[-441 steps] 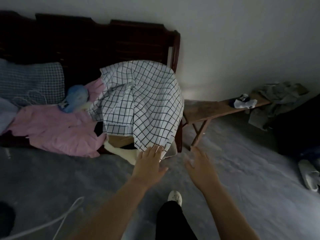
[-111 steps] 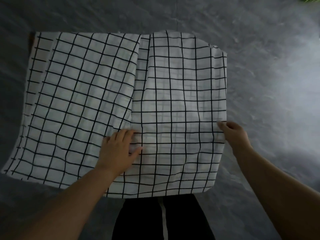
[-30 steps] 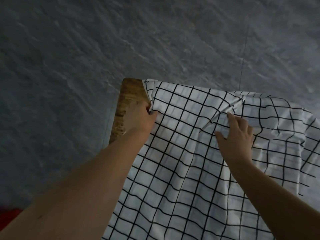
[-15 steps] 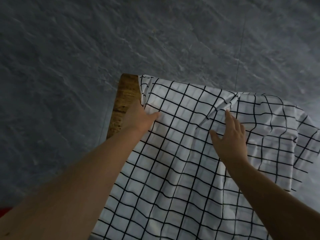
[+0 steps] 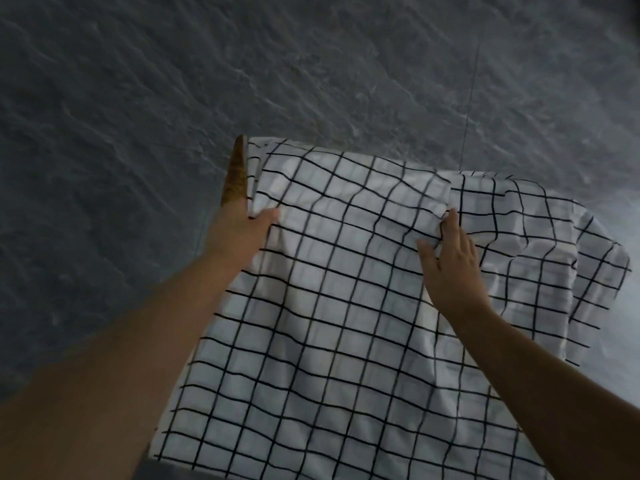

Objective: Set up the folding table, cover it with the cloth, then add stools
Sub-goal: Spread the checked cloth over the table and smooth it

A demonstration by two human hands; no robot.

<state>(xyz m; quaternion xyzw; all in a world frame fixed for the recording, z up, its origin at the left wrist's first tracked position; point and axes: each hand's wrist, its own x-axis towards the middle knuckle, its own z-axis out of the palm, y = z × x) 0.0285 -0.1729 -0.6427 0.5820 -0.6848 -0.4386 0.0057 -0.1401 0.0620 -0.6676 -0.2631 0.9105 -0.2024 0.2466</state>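
A white cloth with a black grid [image 5: 332, 306] lies over the folding table, whose wooden top shows only as a thin brown strip [image 5: 236, 178] at the far left edge. My left hand [image 5: 239, 230] pinches the cloth's left edge close to that strip. My right hand [image 5: 450, 261] grips a raised fold of the cloth near the middle. The cloth's right part hangs rumpled over the table's right side. No stools are in view.
Grey textured floor [image 5: 138, 98] surrounds the table on the left, far and right sides. A thin dark seam line [image 5: 469, 112] runs across the floor beyond the table.
The cloth has slid left and now covers more of the wooden top. My right hand went from flat on the cloth to gripping a fold. My left hand pulled the edge leftward.
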